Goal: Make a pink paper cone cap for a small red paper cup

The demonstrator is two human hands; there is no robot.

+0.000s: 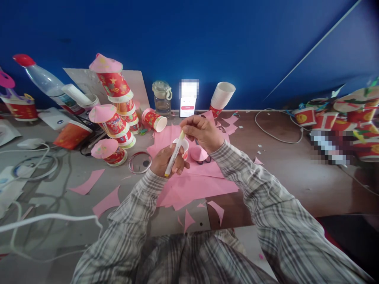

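Observation:
My left hand point(166, 159) is closed around the lower part of a thin white and yellow marker pen point(174, 154) held upright above the desk. My right hand point(201, 132) pinches the pen's top end, fingers curled. Just behind the pen stands a small red paper cup point(184, 146) with a white rim, partly hidden by my hands. A pink paper cone point(199, 154) lies to the right of that cup. Sheets of pink paper point(192, 183) are spread under both hands.
Stacks of red cups topped with pink cones point(111, 114) stand at left, with a clear round lid point(139, 162) beside them. A glass jar point(162, 98), a phone point(187, 100) and stacked white cups point(222, 96) line the blue wall. White cables point(44, 217) lie at left; more decorated cups point(352, 118) at right.

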